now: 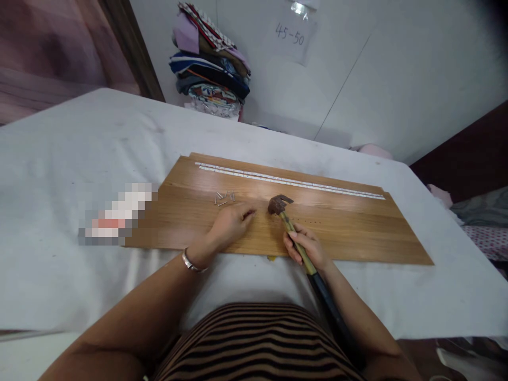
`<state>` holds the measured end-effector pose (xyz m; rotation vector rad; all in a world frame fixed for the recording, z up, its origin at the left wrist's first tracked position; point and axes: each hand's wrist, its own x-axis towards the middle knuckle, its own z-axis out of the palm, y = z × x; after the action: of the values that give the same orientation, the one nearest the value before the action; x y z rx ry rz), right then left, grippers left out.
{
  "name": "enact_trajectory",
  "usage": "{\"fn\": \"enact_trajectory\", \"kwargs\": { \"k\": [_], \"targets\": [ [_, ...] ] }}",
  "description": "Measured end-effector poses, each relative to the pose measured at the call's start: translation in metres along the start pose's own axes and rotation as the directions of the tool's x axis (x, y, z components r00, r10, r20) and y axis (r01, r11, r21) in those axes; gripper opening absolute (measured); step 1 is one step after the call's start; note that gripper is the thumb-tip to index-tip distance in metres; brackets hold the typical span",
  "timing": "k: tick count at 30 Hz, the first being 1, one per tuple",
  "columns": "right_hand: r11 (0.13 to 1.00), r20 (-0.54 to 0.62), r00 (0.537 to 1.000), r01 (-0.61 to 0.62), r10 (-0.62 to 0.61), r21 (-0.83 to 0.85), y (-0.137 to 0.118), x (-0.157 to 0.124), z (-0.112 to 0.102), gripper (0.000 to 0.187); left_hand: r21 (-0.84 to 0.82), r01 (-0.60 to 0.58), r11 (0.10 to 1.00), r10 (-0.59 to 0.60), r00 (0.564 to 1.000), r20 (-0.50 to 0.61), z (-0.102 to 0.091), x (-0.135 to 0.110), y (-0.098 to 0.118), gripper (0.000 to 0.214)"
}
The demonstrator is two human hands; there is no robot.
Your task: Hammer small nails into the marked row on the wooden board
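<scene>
A claw hammer with a rusty head and a yellow and black handle is gripped in my right hand, partway up the handle. Its head is over the wooden board, with the claw pointing away to the right. Just left of the head, my left hand rests at the board, thumb and finger pinched together. A tiny glint at those fingertips looks like a nail, mostly hidden. Several loose silver nails lie on the board beyond my left hand. A row of small dark dots runs along the wood right of the hammer head.
Two white measuring strips lie along the board's far side. A white cloth covers the table. Folded fabrics are stacked by the wall, where a paper reads "45-50". A pixelated patch hides something at the board's left end.
</scene>
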<state>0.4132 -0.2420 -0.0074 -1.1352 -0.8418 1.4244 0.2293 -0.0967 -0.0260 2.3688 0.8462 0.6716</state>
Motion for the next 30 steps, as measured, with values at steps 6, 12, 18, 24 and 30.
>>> {"fn": "enact_trajectory", "kwargs": {
  "k": [6,12,18,24,30],
  "targets": [
    [1.000,0.023,1.000,0.014,-0.014,-0.016,-0.0003,-0.0006,-0.0017,0.029,0.003,0.005,1.000,-0.005,1.000,0.000,0.0021,-0.0005,-0.0026,0.023],
    [1.000,0.027,1.000,0.014,-0.014,-0.006,0.0009,-0.0004,-0.0024,0.030,-0.001,0.001,1.000,-0.001,1.000,0.005,0.0023,-0.0009,-0.0032,0.022],
    [0.999,0.058,0.998,0.019,-0.017,-0.035,0.0052,0.0010,-0.0068,0.028,0.016,-0.013,1.000,0.013,1.000,0.012,0.0018,-0.0005,-0.0035,0.021],
    [0.999,0.039,0.999,0.023,-0.022,-0.026,0.0056,0.0003,-0.0081,0.028,0.021,-0.017,1.000,0.016,1.000,0.021,0.0020,-0.0003,-0.0052,0.019],
    [0.999,0.039,0.999,0.015,-0.013,-0.048,0.0056,0.0000,-0.0065,0.029,0.025,-0.002,1.000,0.002,0.999,0.037,0.0015,0.0003,-0.0040,0.019]
  ]
}}
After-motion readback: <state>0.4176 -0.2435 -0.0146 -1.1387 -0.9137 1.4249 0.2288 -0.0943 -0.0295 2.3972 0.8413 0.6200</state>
